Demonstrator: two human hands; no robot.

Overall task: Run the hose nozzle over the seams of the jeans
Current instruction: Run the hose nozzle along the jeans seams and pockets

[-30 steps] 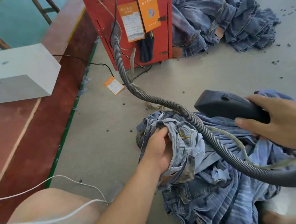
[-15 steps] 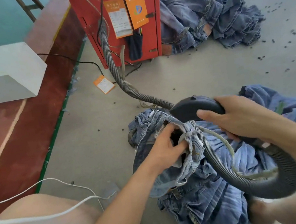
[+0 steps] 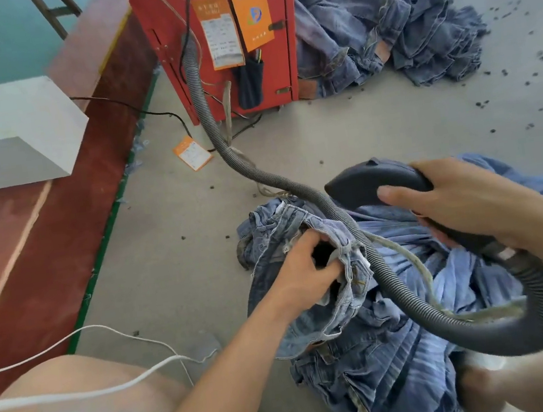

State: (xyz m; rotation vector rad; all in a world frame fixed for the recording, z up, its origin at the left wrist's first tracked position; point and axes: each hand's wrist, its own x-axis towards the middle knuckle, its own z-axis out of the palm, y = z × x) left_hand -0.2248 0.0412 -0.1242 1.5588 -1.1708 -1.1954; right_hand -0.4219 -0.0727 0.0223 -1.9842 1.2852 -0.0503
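Note:
A crumpled pair of blue jeans (image 3: 359, 360) lies on the grey floor in front of me. My left hand (image 3: 309, 270) grips a bunched, seamed part of them, fingers tucked into a dark opening in the fabric. My right hand (image 3: 463, 204) is closed around the black hose nozzle (image 3: 364, 183), which hangs above and to the right of that bunch, its tip pointing left and clear of the denim. The grey ribbed hose (image 3: 390, 276) loops from the nozzle under my right wrist, across the jeans and up to the red machine.
A red machine (image 3: 217, 40) with orange tags stands at the back. A heap of other jeans (image 3: 386, 14) lies to its right. A white block (image 3: 8, 133) sits on the red-brown ledge at left. White cord (image 3: 114, 330) crosses my knee. Dark specks dot the floor.
The nozzle went from right of the jeans down to the bunch in my left hand, then lifted back up and right. My left hand stays on the denim, fingers now deeper in the opening.

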